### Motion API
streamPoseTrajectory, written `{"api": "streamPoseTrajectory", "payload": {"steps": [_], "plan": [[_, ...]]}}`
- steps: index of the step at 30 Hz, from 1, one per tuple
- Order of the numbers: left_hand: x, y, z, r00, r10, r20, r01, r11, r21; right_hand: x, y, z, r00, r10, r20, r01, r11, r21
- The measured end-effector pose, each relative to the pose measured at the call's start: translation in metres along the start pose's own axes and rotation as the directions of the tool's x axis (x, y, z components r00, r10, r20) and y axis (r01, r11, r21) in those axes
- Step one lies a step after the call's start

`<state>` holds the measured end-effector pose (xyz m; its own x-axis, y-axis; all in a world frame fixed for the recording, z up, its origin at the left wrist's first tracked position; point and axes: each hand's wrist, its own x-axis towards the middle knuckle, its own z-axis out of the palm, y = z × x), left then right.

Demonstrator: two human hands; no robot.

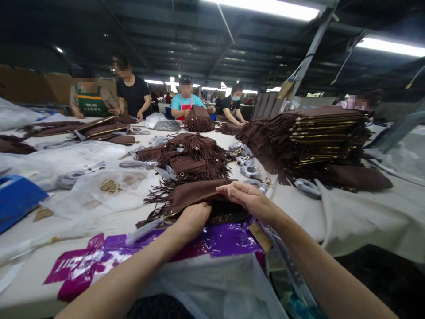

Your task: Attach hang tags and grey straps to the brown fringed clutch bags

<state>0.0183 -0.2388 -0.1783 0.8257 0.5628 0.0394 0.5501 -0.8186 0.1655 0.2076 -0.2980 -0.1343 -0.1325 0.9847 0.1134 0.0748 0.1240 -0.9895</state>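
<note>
A brown fringed handbag (195, 191) lies in front of me at the table edge, its zip top spread wide and dark inside. My left hand (195, 218) is closed at the near side of the opening, its fingertips partly hidden inside the bag. Pinched on the far right rim of the same bag is my right hand (244, 197). A tan paper tag (260, 236) hangs below the right wrist. Under the bag lies purple plastic film (229, 241). Just behind it are more fringed brown bags (195, 153) in a heap.
At right stands a tall stack of brown bags (318, 137) with gold zips. Wrapped grey straps (249, 172) lie beside the heap. Clear plastic bags (96, 186) and a blue bin (20, 199) are at left. Several people work across the table, one in a green apron (91, 104).
</note>
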Motion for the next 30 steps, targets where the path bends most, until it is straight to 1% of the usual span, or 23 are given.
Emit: {"api": "streamPoseTrajectory", "payload": {"steps": [3,5,6,8,10,11,13,15,17,19,21,24,26,30], "plan": [[0.009,-0.007,-0.009,0.999,-0.032,0.000,0.032,0.997,-0.064,-0.014,-0.001,-0.008,0.998,0.025,0.062,-0.016,0.988,-0.152],[0.015,-0.008,-0.018,0.999,-0.039,0.021,0.040,0.996,-0.078,-0.027,0.005,-0.012,0.991,0.056,0.118,-0.020,0.958,-0.287],[0.018,-0.007,-0.022,0.999,-0.046,0.026,0.048,0.996,-0.080,-0.033,0.011,-0.014,0.989,0.074,0.130,-0.018,0.921,-0.389],[0.027,-0.005,-0.025,0.998,-0.062,0.034,0.064,0.995,-0.071,-0.040,0.027,-0.017,0.990,0.094,0.108,-0.013,0.809,-0.587],[0.038,-0.001,-0.023,0.997,-0.065,0.049,0.068,0.996,-0.056,-0.042,0.041,-0.020,0.996,0.065,0.061,-0.005,0.725,-0.689],[0.044,0.001,-0.020,0.996,-0.063,0.063,0.067,0.996,-0.055,-0.042,0.047,-0.021,0.998,0.046,0.039,-0.005,0.709,-0.705],[0.056,0.005,-0.013,0.994,-0.053,0.098,0.060,0.996,-0.071,-0.039,0.054,-0.025,0.999,0.032,0.009,-0.017,0.718,-0.696],[0.067,0.007,-0.004,0.992,-0.008,0.128,0.025,0.991,-0.132,-0.036,0.057,-0.030,1.000,0.026,-0.013,-0.028,0.732,-0.681],[0.076,0.007,0.003,0.989,0.057,0.134,-0.025,0.974,-0.224,-0.035,0.059,-0.035,0.999,0.025,-0.023,-0.035,0.751,-0.660],[0.082,0.005,0.009,0.990,0.094,0.110,-0.054,0.946,-0.319,-0.035,0.061,-0.038,1.000,0.017,-0.015,-0.023,0.767,-0.641],[0.086,0.002,0.016,0.993,0.088,0.073,-0.052,0.915,-0.400,-0.036,0.063,-0.038,1.000,0.001,-0.008,-0.006,0.773,-0.634],[0.091,-0.001,0.025,0.997,0.068,0.024,-0.047,0.864,-0.500,-0.035,0.063,-0.039,1.000,-0.004,-0.023,-0.012,0.767,-0.641],[0.093,-0.002,0.031,0.998,0.056,-0.012,-0.053,0.832,-0.552,-0.033,0.061,-0.040,1.000,0.010,-0.016,-0.017,0.767,-0.641],[0.094,-0.004,0.039,0.995,0.043,-0.085,-0.086,0.785,-0.613,-0.031,0.054,-0.041,0.998,0.042,0.047,-0.002,0.768,-0.640]]}}
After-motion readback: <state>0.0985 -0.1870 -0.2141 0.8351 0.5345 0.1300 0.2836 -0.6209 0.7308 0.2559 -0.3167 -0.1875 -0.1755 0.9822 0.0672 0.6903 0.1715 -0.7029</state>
